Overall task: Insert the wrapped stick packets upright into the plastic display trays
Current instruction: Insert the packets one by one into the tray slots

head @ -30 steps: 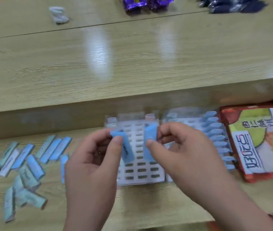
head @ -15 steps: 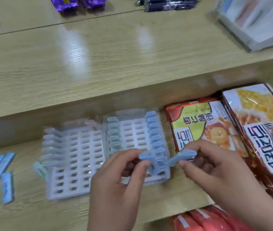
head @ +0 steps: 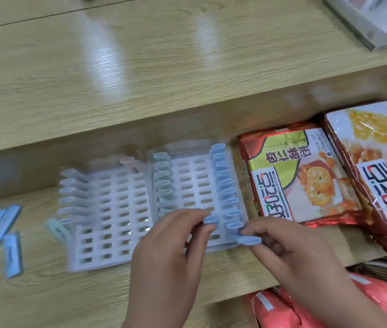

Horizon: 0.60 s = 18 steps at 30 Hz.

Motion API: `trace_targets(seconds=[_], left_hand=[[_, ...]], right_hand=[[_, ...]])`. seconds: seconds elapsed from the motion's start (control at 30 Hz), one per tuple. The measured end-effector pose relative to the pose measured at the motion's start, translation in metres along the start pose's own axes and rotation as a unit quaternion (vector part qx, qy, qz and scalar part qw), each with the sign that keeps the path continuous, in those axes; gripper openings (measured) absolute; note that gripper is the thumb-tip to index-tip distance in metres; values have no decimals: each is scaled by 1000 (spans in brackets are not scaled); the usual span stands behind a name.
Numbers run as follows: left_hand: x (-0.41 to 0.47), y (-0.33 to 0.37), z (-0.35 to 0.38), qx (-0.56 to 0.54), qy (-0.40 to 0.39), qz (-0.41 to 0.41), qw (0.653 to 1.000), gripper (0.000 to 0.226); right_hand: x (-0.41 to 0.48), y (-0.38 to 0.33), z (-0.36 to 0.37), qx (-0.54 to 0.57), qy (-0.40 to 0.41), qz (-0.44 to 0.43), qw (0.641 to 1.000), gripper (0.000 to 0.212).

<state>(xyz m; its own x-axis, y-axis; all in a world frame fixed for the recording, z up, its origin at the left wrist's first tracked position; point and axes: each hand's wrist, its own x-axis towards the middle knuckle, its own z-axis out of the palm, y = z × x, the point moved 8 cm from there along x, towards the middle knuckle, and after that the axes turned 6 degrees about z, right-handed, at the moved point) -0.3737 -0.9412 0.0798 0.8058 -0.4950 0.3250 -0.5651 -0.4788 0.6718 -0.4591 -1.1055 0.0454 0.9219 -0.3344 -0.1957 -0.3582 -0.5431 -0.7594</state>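
Two white slotted plastic trays lie side by side on the lower wooden shelf: the left tray [head: 107, 223] and the right tray [head: 187, 185]. Blue stick packets [head: 223, 178] stand upright along the right tray's right column; pale ones fill the left columns of both. My left hand [head: 171, 254] pinches a blue packet [head: 210, 219] over the right tray's near rows. My right hand [head: 280, 242] pinches another blue packet [head: 249, 240] at that tray's near right corner.
Loose blue packets [head: 1, 228] lie flat on the shelf at the left. Two red cracker packs [head: 299, 176] sit to the right of the trays, and orange-red bags [head: 306, 308] fill the shelf below. A grey box [head: 372, 22] rests on the upper shelf, far right.
The view has swung right, so the trays sit further left. Both hands have dropped from above the left tray to the right tray's near right corner, each still holding a blue packet.
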Motion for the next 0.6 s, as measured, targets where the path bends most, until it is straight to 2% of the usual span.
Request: trace_targets(seconds=[0.17,0.3,0.4,0.5,0.6], left_hand=[[-7,0,6,27,-31,37,998,15],[-9,2,14,61,-53,77,994,19],[-11,2,20,108,-65,97,987,21],[-13,2,23,145,-75,107,981,22],[-13,-1,21,136,-73,97,983,23]], right_hand=[[4,-4,8,-140,-2,-34,990,21],[7,-3,6,-137,30,-15,990,10],[8,0,6,-136,28,-3,990,21],[7,1,8,-142,23,-6,990,10],[4,-1,7,-163,36,-15,986,14]])
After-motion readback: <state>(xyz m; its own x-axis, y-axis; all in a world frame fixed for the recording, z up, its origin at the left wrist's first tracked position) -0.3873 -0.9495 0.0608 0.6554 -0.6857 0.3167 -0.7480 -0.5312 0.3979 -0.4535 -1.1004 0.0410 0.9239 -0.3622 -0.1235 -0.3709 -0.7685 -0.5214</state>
